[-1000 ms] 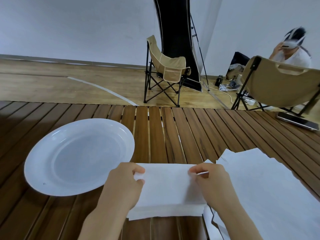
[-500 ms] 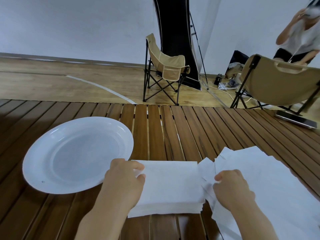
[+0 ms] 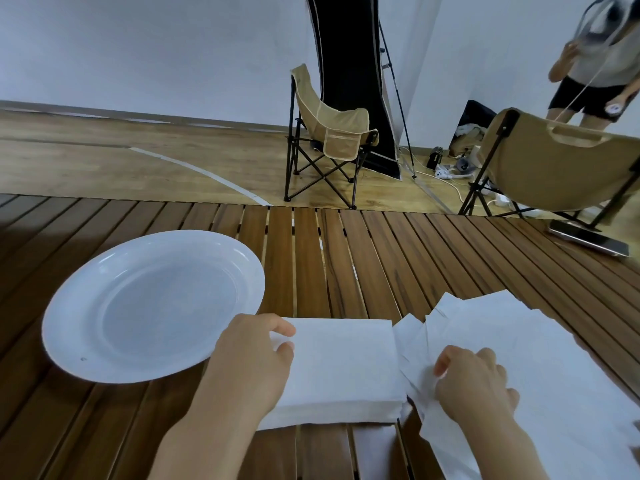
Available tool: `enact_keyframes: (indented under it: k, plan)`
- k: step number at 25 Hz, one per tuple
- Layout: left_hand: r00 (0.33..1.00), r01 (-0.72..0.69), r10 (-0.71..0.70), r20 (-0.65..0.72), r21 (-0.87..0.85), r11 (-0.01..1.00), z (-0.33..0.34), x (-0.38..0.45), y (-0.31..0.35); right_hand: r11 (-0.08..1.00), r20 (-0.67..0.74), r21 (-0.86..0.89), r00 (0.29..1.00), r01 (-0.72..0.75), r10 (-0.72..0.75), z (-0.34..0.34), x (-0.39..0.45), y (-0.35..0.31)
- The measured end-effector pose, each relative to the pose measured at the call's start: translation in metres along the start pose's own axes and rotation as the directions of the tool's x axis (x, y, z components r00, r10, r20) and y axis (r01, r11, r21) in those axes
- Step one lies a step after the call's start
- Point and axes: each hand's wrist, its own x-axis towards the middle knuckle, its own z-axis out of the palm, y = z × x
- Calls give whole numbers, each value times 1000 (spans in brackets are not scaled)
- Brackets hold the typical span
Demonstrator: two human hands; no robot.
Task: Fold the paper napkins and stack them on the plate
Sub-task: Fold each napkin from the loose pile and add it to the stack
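Since before, our right hand (image 3: 474,382) left the folded napkin (image 3: 343,365) beside the plate (image 3: 69,327) and now pinches loose napkins (image 3: 554,368), our left hand (image 3: 252,362) gripping the folded one; plating likely follows.

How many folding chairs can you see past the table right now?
2. One folding chair stands on the floor beyond the table's far edge, near centre. The other is at the right, close to the table; a person stands behind it. More may sit outside the frame.
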Motion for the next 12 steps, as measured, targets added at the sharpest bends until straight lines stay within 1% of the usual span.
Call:
enact_keyframes:
  k: [6,9,12]
  plan:
    - [1000,21,-21,7,6,1000,-3,0,0,999,-11,-36,999,35,-35,6,4,-2]
    - [1000,21,-21,-3,6,1000,-3,0,1,999,-11,-30,1000,15,-15,6,3,-3]
    - [999,31,-31,-7,5,999,-2,0,1,1000,-71,12,997,7,-6,3,2,-4]
